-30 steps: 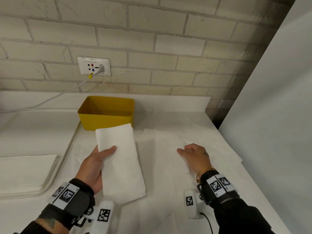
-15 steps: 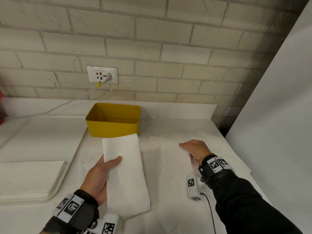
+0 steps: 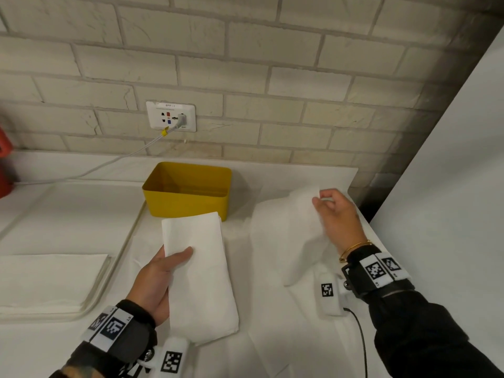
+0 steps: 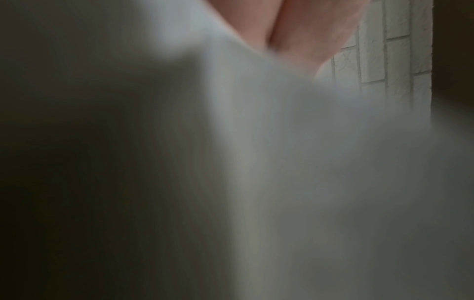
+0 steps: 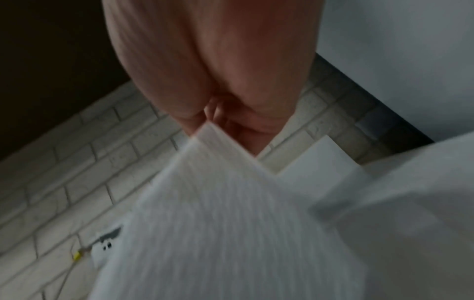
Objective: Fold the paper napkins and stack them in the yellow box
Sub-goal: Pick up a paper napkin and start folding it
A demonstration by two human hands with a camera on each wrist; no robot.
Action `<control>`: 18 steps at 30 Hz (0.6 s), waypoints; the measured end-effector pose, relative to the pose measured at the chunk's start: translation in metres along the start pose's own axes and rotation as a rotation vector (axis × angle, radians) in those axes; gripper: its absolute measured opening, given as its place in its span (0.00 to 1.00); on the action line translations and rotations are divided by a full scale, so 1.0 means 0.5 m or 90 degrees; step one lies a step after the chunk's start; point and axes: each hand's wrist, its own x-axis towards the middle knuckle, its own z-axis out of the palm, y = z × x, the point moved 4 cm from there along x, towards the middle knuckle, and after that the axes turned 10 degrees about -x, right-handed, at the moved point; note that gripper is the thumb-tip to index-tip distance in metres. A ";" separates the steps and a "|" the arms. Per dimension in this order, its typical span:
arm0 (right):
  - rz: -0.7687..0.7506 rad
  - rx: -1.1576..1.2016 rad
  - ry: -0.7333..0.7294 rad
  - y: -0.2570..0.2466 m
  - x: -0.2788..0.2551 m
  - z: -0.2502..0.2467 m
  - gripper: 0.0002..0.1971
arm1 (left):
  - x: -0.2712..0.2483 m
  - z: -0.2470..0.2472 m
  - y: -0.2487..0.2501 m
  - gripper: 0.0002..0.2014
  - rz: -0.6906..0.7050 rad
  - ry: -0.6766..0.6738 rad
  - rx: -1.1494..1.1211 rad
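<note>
Head view is showing the left hand gripping the folded napkin just before the yellow box while the right hand is pinching a loose napkin's corner (blurred) — best lifting gently, keeping edges aligned.

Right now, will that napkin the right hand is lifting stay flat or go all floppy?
Probably floppy: the napkin sags below the right hand pinching its corner. Likely very light, since that pinch raises it. It may tear if yanked, being thin paper.
</note>
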 end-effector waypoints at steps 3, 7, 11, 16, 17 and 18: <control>0.056 -0.044 0.076 0.030 0.008 -0.054 0.13 | 0.000 0.010 -0.006 0.17 -0.006 -0.012 0.009; 0.175 -0.139 0.049 0.158 -0.016 -0.095 0.10 | -0.003 0.019 -0.017 0.19 -0.017 -0.029 0.023; 0.268 -0.079 0.018 0.248 -0.074 -0.127 0.14 | -0.003 0.027 -0.033 0.18 -0.025 -0.029 0.038; 0.372 0.121 -0.198 0.295 -0.145 -0.137 0.22 | -0.004 0.046 -0.058 0.16 -0.052 -0.033 0.046; 0.366 0.133 -0.206 0.300 -0.150 -0.141 0.23 | -0.004 0.050 -0.062 0.16 -0.056 -0.034 0.049; 0.353 0.141 -0.192 0.304 -0.150 -0.147 0.24 | -0.003 0.053 -0.065 0.16 -0.056 -0.035 0.052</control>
